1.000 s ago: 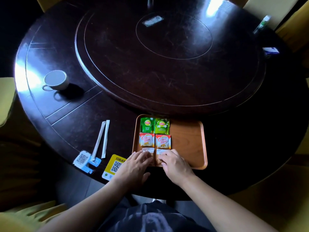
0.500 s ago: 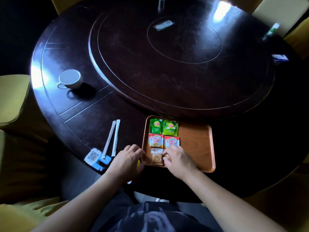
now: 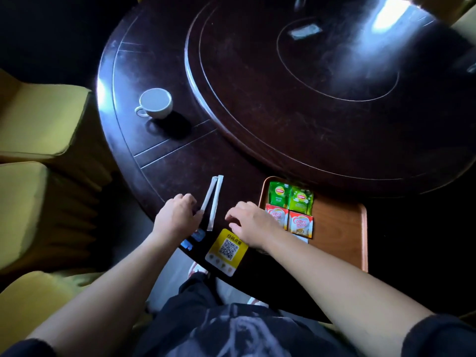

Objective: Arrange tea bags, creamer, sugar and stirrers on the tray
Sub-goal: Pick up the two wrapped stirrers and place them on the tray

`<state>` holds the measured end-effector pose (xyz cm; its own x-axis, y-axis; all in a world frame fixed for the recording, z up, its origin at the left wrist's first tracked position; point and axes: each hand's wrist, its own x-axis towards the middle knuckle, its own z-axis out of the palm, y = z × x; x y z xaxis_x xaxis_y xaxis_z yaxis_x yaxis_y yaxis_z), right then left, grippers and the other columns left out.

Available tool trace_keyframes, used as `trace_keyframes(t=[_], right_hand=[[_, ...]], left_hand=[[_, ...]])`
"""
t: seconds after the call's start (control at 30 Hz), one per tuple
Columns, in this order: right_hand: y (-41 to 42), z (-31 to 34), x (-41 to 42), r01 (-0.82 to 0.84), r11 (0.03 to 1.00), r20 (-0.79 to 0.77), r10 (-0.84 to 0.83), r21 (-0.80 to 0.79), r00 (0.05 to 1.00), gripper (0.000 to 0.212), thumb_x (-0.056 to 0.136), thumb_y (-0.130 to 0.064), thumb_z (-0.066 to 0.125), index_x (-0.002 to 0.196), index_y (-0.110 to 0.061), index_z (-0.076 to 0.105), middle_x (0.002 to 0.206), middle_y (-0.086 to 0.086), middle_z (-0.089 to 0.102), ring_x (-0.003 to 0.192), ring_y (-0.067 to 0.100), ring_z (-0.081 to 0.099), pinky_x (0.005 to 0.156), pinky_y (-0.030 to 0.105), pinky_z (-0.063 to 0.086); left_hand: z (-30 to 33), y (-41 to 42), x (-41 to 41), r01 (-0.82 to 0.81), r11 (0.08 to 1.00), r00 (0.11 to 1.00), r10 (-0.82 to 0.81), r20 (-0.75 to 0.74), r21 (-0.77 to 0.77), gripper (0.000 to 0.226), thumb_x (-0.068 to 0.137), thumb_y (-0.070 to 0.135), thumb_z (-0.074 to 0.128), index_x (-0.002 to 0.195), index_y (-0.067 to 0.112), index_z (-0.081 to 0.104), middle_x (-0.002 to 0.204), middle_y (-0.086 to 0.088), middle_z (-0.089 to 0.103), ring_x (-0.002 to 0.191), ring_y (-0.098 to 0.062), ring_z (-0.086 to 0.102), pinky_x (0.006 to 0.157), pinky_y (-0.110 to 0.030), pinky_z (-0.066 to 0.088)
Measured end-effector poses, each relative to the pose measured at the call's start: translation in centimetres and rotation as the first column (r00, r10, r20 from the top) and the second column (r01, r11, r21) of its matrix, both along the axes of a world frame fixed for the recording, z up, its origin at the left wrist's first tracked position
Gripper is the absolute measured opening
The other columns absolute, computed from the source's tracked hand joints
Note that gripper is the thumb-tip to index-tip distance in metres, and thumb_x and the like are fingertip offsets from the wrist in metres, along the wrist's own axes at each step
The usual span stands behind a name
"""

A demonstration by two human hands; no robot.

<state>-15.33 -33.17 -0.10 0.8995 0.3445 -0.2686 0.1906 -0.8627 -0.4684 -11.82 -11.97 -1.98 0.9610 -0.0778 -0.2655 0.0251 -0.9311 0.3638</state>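
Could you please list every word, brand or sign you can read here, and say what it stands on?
"Lipton": logo on the two green tea bags, barely legible.
"Coffee mate": on the two red creamer packets.
QR code with a Chinese heading, too small to read: on the yellow card.
Stirrers: no print visible.

Both bare forearms stretched forward over the surface (image 3: 180,161). Left hand (image 3: 176,217) palm down, fingers curled, thumb tip out to the right. Right hand (image 3: 251,224) palm down, fingers loosely spread, pointing left.
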Motion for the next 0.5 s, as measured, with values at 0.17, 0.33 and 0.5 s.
trace_keyframes(t=[0.17,0.33,0.5], right_hand=[[2.7,-0.6,3.1,-0.138,0.973,0.052,0.150,-0.187,0.987,0.028,0.094,-0.022,0.056,0.121,-0.018,0.059,0.115,0.006,0.054,0.107,0.027,0.049,0.083,0.046,0.050],[4.0,-1.5,5.1,-0.229,0.924,0.102,0.271,-0.305,0.957,0.037,0.092,-0.014,0.055,0.128,-0.024,0.055,0.117,0.006,0.053,0.103,0.028,0.052,0.073,0.041,0.043],[4.2,-1.5,5.8,-0.275,0.905,0.118,0.327,-0.325,0.938,0.029,0.092,-0.009,0.050,0.117,-0.018,0.060,0.113,0.010,0.053,0.098,0.031,0.052,0.063,0.040,0.034]], left_hand=[[-0.3,0.3,0.8,0.031,0.999,1.000,-0.031,-0.002,-0.010,0.034,0.076,0.051,0.067,0.090,0.020,0.066,0.091,-0.003,0.064,0.092,-0.028,0.063,0.072,-0.036,0.052],[-0.6,0.1,1.1,0.072,0.997,0.997,-0.073,-0.007,-0.033,0.022,0.084,0.044,0.062,0.084,0.022,0.063,0.088,-0.001,0.062,0.088,-0.027,0.063,0.069,-0.034,0.048],[-0.2,-0.4,1.5,0.011,0.997,0.995,-0.018,-0.097,-0.073,0.012,0.082,0.034,0.060,0.082,0.023,0.063,0.088,-0.002,0.067,0.086,-0.029,0.064,0.068,-0.032,0.043]])
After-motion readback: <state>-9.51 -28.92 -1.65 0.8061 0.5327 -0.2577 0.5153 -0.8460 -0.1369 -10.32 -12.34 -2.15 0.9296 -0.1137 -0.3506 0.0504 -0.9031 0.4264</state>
